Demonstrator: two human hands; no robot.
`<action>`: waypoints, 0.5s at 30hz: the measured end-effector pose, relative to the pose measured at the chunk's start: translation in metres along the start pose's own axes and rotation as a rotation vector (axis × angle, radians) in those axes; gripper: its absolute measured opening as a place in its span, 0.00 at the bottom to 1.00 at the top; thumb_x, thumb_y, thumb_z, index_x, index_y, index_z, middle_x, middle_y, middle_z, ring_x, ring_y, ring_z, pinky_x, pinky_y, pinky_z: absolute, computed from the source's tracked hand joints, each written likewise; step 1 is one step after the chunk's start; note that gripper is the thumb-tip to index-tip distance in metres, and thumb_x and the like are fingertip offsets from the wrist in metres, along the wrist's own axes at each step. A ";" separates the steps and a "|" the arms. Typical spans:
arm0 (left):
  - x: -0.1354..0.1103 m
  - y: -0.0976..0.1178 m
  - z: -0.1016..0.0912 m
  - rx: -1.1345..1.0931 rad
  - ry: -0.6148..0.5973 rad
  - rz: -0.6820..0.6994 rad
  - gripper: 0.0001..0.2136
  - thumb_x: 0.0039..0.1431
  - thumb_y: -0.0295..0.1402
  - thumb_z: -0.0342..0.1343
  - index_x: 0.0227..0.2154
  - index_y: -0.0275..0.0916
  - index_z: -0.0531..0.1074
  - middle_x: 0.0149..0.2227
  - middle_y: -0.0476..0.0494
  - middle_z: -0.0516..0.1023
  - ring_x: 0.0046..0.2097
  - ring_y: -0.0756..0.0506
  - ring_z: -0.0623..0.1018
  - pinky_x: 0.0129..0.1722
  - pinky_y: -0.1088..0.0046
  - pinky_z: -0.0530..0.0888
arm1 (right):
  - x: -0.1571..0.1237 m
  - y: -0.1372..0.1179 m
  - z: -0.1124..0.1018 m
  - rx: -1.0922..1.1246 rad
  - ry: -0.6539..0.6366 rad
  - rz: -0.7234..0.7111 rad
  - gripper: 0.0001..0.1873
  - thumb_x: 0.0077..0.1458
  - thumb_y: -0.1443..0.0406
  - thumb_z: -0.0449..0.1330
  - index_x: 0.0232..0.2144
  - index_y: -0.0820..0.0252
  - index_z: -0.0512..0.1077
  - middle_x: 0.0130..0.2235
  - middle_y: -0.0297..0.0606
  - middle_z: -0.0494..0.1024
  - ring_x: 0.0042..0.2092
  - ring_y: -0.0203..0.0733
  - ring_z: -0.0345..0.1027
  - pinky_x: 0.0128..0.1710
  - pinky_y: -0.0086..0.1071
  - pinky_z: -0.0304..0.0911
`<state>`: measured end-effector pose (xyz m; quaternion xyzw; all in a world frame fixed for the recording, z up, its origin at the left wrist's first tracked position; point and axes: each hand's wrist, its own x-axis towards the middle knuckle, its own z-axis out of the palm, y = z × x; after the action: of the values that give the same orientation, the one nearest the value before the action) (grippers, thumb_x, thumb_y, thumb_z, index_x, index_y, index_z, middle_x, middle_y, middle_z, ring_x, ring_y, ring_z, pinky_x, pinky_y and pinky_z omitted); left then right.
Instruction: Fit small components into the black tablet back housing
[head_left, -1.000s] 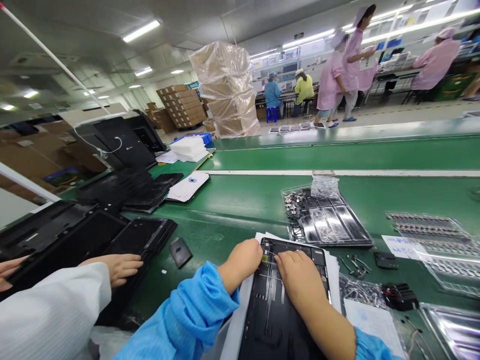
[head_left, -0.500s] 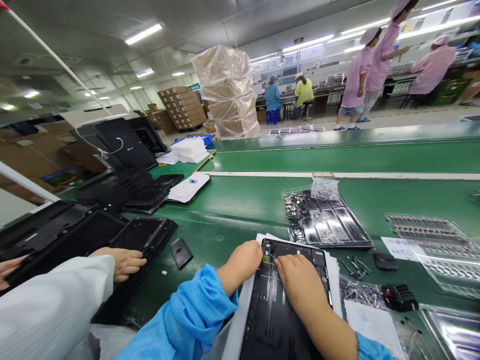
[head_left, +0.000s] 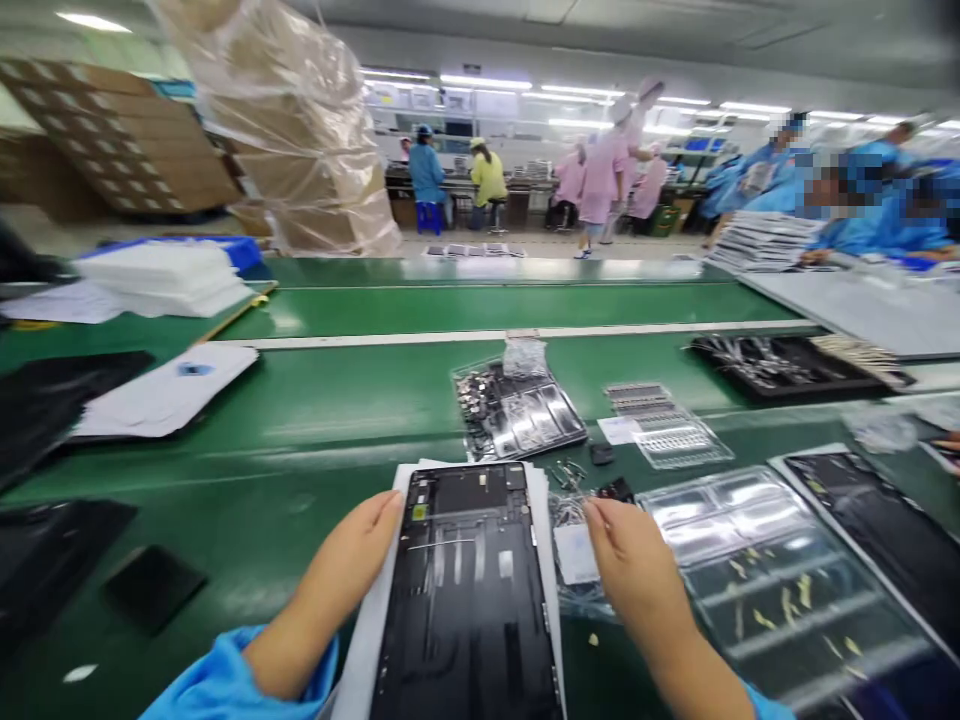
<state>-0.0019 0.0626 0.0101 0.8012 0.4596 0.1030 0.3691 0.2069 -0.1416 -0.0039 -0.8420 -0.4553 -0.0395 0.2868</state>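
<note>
A black tablet casing [head_left: 465, 600] lies on a stack of white sheets [head_left: 550, 560] in front of me. A small green square and a thin pale wire show on its inner face. My left hand [head_left: 364, 550] is closed at the casing's upper left edge, thumb on top, its other fingers hidden underneath. To the right, off the casing, my right hand [head_left: 637, 555] is curled with thumb and fingers drawn together. It is beside a clear bag of small metal parts [head_left: 568, 508] and a white label [head_left: 576, 555]; whatever it may hold is hidden.
A divided clear tray [head_left: 787, 620] with yellowish bits lies at right, beside another black casing [head_left: 885, 520]. Further back are a parts tray [head_left: 525, 410], clear blister strips [head_left: 671, 425] and a black tray of cables [head_left: 787, 365]. A dark flat piece [head_left: 154, 588] lies left.
My view has swung right. My right hand has left the casing's top and moved right, over the loose parts. My left hand stays at the casing's left edge. The neighbour's white-sleeved arm is out of view.
</note>
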 end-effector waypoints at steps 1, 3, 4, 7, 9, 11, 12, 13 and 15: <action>0.001 -0.006 0.001 -0.018 0.006 -0.029 0.20 0.57 0.42 0.38 0.40 0.38 0.71 0.44 0.44 0.74 0.48 0.42 0.70 0.49 0.69 0.65 | -0.010 0.016 -0.012 -0.030 0.007 0.105 0.19 0.60 0.58 0.43 0.30 0.58 0.70 0.30 0.40 0.74 0.34 0.42 0.65 0.36 0.34 0.56; 0.002 -0.021 0.004 -0.022 0.031 -0.092 0.19 0.56 0.42 0.38 0.39 0.39 0.71 0.44 0.45 0.75 0.49 0.40 0.70 0.48 0.68 0.65 | -0.032 0.042 -0.031 -0.069 0.018 0.295 0.19 0.59 0.56 0.43 0.29 0.58 0.69 0.30 0.41 0.74 0.35 0.44 0.66 0.36 0.35 0.56; 0.002 -0.028 0.006 -0.018 0.042 -0.125 0.19 0.56 0.42 0.39 0.38 0.39 0.71 0.43 0.45 0.75 0.49 0.40 0.70 0.47 0.68 0.66 | -0.042 0.051 -0.037 -0.075 0.019 0.377 0.19 0.59 0.55 0.43 0.29 0.58 0.69 0.31 0.41 0.74 0.35 0.44 0.66 0.36 0.35 0.56; -0.002 -0.045 0.014 -0.007 0.031 -0.198 0.17 0.56 0.41 0.39 0.35 0.40 0.71 0.40 0.49 0.77 0.47 0.40 0.71 0.45 0.69 0.67 | -0.069 0.066 -0.041 -0.030 -0.010 0.546 0.19 0.58 0.55 0.43 0.29 0.57 0.68 0.34 0.42 0.75 0.38 0.45 0.66 0.37 0.35 0.57; -0.007 -0.051 0.018 -0.005 0.022 -0.227 0.15 0.55 0.40 0.40 0.31 0.43 0.71 0.36 0.54 0.77 0.45 0.42 0.72 0.45 0.70 0.66 | -0.081 0.068 -0.037 0.011 -0.046 0.598 0.19 0.59 0.55 0.42 0.30 0.57 0.68 0.35 0.41 0.75 0.39 0.45 0.66 0.38 0.35 0.57; -0.012 -0.054 0.022 0.000 0.023 -0.241 0.13 0.55 0.39 0.40 0.30 0.45 0.70 0.33 0.59 0.77 0.44 0.43 0.72 0.44 0.71 0.67 | -0.089 0.068 -0.030 0.040 -0.076 0.614 0.20 0.59 0.56 0.41 0.31 0.57 0.68 0.35 0.40 0.75 0.39 0.44 0.66 0.39 0.34 0.56; -0.014 -0.055 0.024 -0.001 0.025 -0.246 0.13 0.55 0.40 0.40 0.30 0.45 0.70 0.33 0.61 0.77 0.43 0.43 0.72 0.43 0.71 0.67 | -0.091 0.067 -0.027 0.047 -0.086 0.614 0.20 0.59 0.56 0.40 0.31 0.57 0.68 0.35 0.40 0.74 0.39 0.44 0.65 0.39 0.34 0.56; -0.016 -0.056 0.026 -0.004 0.027 -0.247 0.12 0.55 0.40 0.41 0.31 0.46 0.69 0.33 0.61 0.77 0.42 0.43 0.73 0.41 0.71 0.67 | -0.093 0.067 -0.023 0.052 -0.097 0.611 0.20 0.59 0.56 0.40 0.31 0.57 0.68 0.35 0.40 0.74 0.39 0.44 0.65 0.39 0.34 0.56; -0.020 -0.059 0.031 -0.005 0.032 -0.239 0.09 0.52 0.38 0.45 0.33 0.47 0.69 0.34 0.61 0.77 0.40 0.43 0.73 0.38 0.72 0.68 | -0.095 0.065 -0.018 0.055 -0.118 0.604 0.20 0.60 0.57 0.40 0.31 0.57 0.68 0.35 0.40 0.74 0.39 0.44 0.65 0.39 0.34 0.56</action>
<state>-0.0360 0.0492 -0.0485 0.7381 0.5573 0.0722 0.3734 0.2067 -0.2487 -0.0494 -0.9318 -0.2015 0.1089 0.2815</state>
